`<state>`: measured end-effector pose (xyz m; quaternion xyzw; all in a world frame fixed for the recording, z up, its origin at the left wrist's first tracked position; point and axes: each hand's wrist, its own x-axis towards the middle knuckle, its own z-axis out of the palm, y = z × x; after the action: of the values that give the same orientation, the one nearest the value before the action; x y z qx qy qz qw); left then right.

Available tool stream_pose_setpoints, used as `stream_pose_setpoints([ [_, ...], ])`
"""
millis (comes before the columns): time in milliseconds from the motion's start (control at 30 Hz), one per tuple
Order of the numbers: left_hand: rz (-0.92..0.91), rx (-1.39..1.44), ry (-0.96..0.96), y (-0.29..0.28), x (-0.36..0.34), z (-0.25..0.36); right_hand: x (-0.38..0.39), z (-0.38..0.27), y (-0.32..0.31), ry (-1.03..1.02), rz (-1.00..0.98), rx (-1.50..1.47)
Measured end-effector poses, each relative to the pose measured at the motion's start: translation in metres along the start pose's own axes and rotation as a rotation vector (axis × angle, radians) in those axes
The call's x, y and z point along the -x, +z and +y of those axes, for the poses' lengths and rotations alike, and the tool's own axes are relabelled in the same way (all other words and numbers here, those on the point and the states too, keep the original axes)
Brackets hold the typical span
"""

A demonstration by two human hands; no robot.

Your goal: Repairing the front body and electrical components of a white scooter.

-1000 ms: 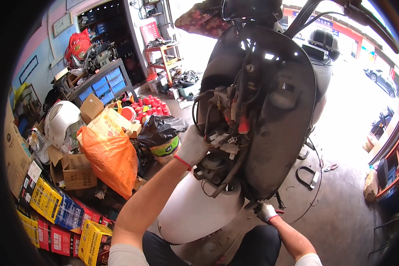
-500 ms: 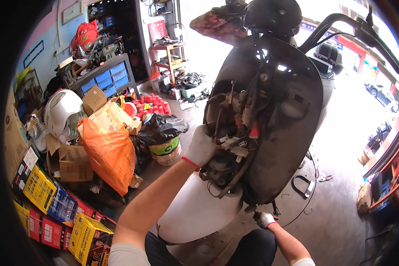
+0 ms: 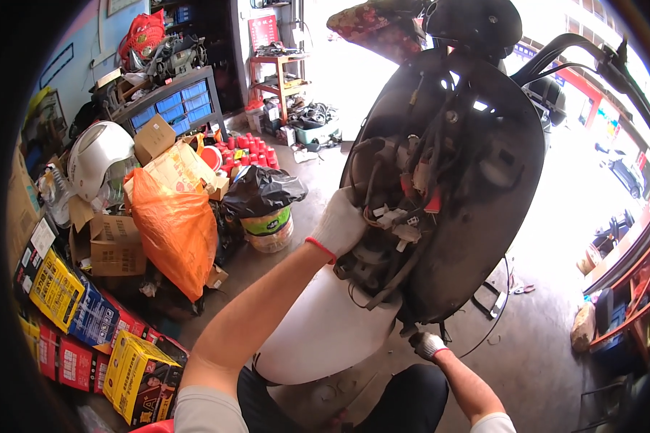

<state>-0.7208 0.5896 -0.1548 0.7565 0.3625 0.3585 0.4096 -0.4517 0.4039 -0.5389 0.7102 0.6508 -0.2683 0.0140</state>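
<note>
A motor scooter stands before me with its dark inner front panel [image 3: 484, 224] bare and bundles of wiring [image 3: 420, 162] exposed. White plug connectors [image 3: 406, 232] hang among the cables. My left hand [image 3: 341, 222], in a white knit glove with a red cuff, rests against the left side of this opening, beside the connectors; its fingertips are hidden behind the wiring and frame. Below the panel's lower end, my right hand [image 3: 430, 346], gloved likewise, is closed around something dark and too small to make out. The white front fender [image 3: 325, 335] lies between my forearms.
Battery-style boxes [image 3: 133, 375], an orange sack [image 3: 172, 238], a white helmet [image 3: 97, 162] and a bucket with a black bag [image 3: 266, 209] crowd the left. A U-shaped lock [image 3: 492, 302] and pliers [image 3: 525, 289] lie on the floor at right. Handlebars [image 3: 614, 61] jut out upper right.
The scooter's upper front appears farther right against the background, and my left hand has shifted slightly up and right with it. My right hand stays low, a little higher in view.
</note>
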Motion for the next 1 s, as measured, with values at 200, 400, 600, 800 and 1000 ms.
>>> stream_pose_setpoints([
  [200, 0.047, 0.159, 0.031, 0.004, -0.01, -0.029, 0.052, -0.025, -0.059, 0.229, 0.037, -0.118],
  [400, 0.025, 0.2, 0.102, 0.006, 0.002, -0.005, 0.206, -0.12, -0.271, -0.061, -0.034, -0.773],
  [600, -0.041, 0.332, 0.087, 0.001, -0.003, -0.022, 0.194, -0.268, -0.405, -0.7, 0.976, 0.3],
  [800, -0.043, 0.275, 0.176, 0.005, -0.009, -0.023, 0.082, -0.304, -0.436, -0.413, 1.02, 0.951],
  [1000, -0.064, 0.402, 0.104, 0.01, -0.011, -0.031, 0.088, -0.299, -0.441, -0.406, 0.978, 0.957],
])
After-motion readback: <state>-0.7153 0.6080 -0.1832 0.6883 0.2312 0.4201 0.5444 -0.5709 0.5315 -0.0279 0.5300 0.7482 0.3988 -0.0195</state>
